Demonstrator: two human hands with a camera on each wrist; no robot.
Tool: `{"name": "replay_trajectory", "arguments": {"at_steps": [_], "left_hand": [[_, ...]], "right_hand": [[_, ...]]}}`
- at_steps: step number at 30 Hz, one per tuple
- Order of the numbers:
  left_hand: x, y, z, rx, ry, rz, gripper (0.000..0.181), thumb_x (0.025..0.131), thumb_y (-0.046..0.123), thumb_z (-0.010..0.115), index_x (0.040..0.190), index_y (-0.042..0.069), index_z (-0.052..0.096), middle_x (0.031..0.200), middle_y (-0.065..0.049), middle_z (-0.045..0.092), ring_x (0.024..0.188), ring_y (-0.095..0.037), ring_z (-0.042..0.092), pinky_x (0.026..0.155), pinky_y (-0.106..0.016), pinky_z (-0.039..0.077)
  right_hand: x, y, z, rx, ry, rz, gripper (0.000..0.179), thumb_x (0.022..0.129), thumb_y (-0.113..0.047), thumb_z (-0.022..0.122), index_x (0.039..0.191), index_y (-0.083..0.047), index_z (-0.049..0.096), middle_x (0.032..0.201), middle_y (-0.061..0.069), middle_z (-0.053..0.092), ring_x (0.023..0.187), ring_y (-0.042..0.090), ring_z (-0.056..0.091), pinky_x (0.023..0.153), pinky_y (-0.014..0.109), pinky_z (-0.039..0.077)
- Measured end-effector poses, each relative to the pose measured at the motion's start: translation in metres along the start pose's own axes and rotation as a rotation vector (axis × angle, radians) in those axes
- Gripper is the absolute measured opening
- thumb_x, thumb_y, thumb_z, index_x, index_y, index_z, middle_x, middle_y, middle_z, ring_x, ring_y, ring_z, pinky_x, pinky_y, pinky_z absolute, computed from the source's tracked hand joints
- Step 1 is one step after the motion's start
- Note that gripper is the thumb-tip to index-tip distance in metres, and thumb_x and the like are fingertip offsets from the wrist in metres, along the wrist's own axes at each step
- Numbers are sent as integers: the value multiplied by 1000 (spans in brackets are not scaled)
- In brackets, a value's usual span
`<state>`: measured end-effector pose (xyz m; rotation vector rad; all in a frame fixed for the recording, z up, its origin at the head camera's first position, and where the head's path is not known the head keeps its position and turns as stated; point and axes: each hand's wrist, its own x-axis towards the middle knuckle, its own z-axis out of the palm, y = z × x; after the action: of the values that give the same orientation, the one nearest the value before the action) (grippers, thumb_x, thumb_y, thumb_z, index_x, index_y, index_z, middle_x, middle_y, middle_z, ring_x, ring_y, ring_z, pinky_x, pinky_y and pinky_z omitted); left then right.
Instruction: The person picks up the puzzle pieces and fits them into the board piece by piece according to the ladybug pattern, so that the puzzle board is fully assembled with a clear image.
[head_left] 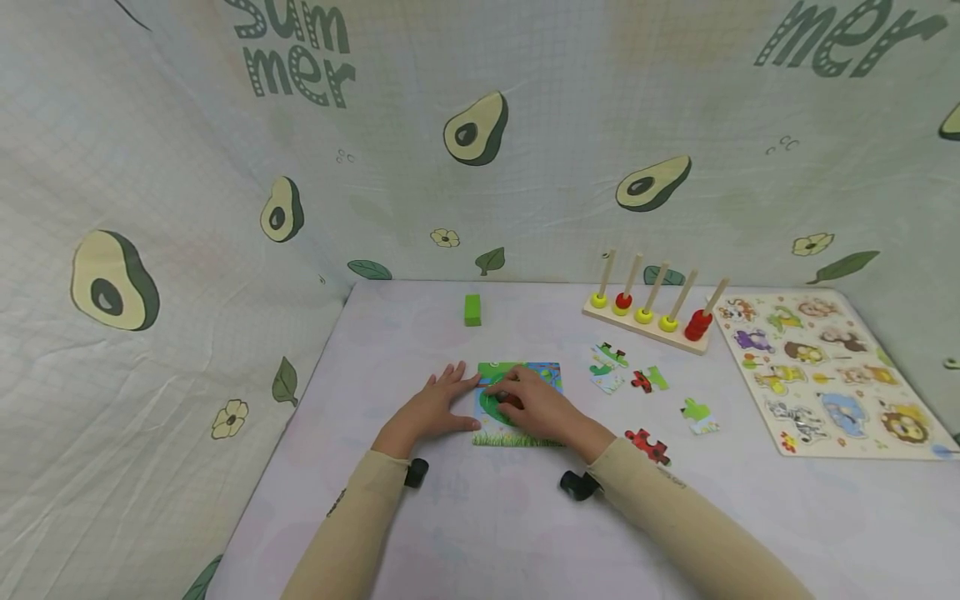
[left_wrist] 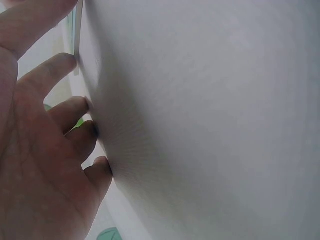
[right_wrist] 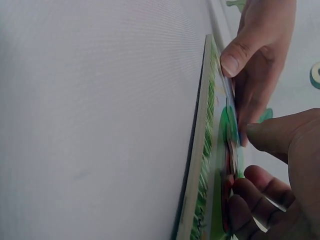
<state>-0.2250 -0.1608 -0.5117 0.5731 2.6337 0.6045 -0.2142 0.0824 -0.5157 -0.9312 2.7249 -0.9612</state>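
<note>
A square puzzle board (head_left: 517, 437) with a grass border and a green shape lies flat on the table. My left hand (head_left: 435, 407) is beside its left edge, fingers spread, with the thumb and index finger at the edge. In the left wrist view, the left hand's fingertips (left_wrist: 102, 167) rest on the table. My right hand (head_left: 543, 408) is over the board, fingers bent down. The right wrist view shows its fingers (right_wrist: 255, 195) around a reddish puzzle piece (right_wrist: 227, 192) close on the board; the fingers partly hide the piece.
Loose puzzle pieces lie right of the board, among them a red one (head_left: 648, 447) by the right forearm and a green one (head_left: 697, 412). Behind stand a green block (head_left: 472, 310) and a peg stand (head_left: 645, 327) with red and yellow beads. An animal board (head_left: 825, 375) lies far right.
</note>
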Motion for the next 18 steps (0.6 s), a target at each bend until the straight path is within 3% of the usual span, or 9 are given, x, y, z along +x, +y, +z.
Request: {"name": "replay_trajectory", "arguments": {"at_steps": [8,18], "left_hand": [[-1,2,-1,7,-3,-9,86,88,48,77,159,25,37,169,-9,14,157,-27,4,127,-47,6],[1,1,0,9,1,-20,85,88,47,78,159,26,37,169,-7,15,157,-25,5,127,-45,6]], "right_hand": [[-6,3,-8,28,-17,37,29,103,-21,63,131,-18,69,119,5,55,95,18,54,84,39,51],[-15,7,-20,60,-11,66,30,103,-22,63,131,-18,69,122,5,56,99,18,57,87,39,52]]}}
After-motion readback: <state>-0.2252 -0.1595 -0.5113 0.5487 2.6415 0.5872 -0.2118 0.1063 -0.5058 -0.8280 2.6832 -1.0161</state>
